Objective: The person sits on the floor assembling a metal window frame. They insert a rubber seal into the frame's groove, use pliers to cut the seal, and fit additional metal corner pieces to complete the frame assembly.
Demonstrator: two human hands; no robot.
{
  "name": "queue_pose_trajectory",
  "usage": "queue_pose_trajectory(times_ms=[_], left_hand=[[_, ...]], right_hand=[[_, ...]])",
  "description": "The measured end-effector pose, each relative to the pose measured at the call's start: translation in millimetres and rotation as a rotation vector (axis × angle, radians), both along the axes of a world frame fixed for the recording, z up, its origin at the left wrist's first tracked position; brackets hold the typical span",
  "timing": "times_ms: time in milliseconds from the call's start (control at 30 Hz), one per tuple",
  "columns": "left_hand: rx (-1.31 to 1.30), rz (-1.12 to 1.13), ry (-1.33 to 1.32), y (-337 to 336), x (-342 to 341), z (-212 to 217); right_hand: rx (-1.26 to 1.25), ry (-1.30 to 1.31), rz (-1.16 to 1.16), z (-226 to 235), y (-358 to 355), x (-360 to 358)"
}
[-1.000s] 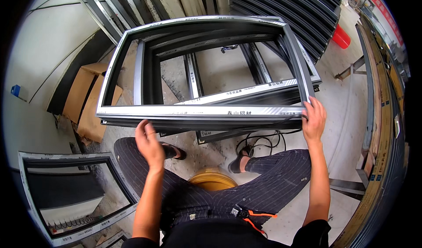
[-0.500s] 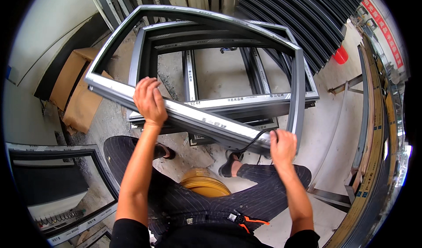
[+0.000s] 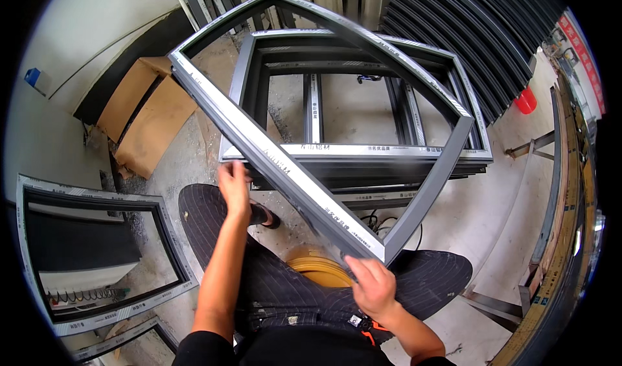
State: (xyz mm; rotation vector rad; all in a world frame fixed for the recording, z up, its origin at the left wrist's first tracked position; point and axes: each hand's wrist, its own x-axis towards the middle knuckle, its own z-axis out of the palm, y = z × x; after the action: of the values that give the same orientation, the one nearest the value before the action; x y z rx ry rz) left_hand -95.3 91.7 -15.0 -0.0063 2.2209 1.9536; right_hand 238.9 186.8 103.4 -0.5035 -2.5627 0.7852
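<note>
A grey aluminium window frame (image 3: 259,149) hangs tilted in front of me, turned so that one corner points at my lap. My right hand (image 3: 372,287) grips that near corner from below. My left hand (image 3: 233,186) lies with its fingers stretched out against the left side of the frame's long near rail, a little blurred, not closed around it. I sit with my knees apart in dark striped trousers.
A stack of similar frames (image 3: 363,151) lies on the floor beyond my knees, with a black cable (image 3: 372,221) beside it. Cardboard sheets (image 3: 139,116) lie at the left. Another frame (image 3: 97,314) rests lower left. A yellow stool (image 3: 317,270) is under me. Dark profiles (image 3: 466,42) and a red container (image 3: 526,100) stand upper right.
The frame has been lifted off the stack and swung round clockwise, from lying square before me to a diagonal. My right hand came in to the near corner; my left hand loosened on the rail.
</note>
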Motion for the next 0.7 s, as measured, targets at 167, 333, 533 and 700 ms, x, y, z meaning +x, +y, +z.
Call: queue_pose_trajectory(times_ms=[167, 333, 533, 700], left_hand=[[0.34, -0.202, -0.425, 12, 54, 5], [0.203, -0.189, -0.397, 12, 43, -7], [0.261, -0.27, -0.531, 11, 56, 15], [0.213, -0.336, -0.51, 4, 59, 2]], right_hand=[[-0.104, -0.215, -0.065, -4, 16, 66], [-0.045, -0.164, -0.172, -24, 24, 100], [0.055, -0.097, -0.129, -54, 24, 105], [0.0, -0.06, -0.06, -56, 27, 107]])
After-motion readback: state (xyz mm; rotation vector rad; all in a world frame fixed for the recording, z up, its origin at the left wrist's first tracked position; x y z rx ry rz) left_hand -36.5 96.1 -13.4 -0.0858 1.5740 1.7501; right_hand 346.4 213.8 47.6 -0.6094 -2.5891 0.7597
